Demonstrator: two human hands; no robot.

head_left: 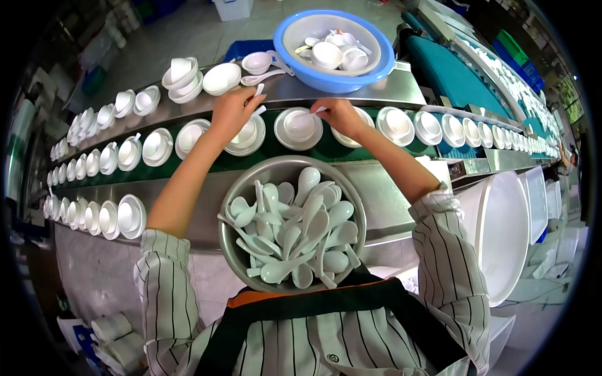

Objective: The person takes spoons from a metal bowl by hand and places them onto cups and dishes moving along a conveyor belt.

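My left hand (234, 111) has its fingers closed on a white spoon (259, 89) above the line of dishes; another spoon handle (258, 111) shows just below, over a stacked bowl (246, 135). My right hand (339, 116) pinches the handle of a white spoon (318, 111) at the right side of a bowl set (299, 128). A further bowl set (353, 128) is partly behind my right hand. Close to my body, a steel basin (229, 245) holds several white spoons (307, 235).
A blue basin (283, 66) with bowls and spoons stands on the steel ledge (401, 88) beyond the green belt (210, 164). Stacked dishes (130, 217) line the near left. A teal conveyor (451, 72) runs at back right, and a white tub (501, 232) stands at right.
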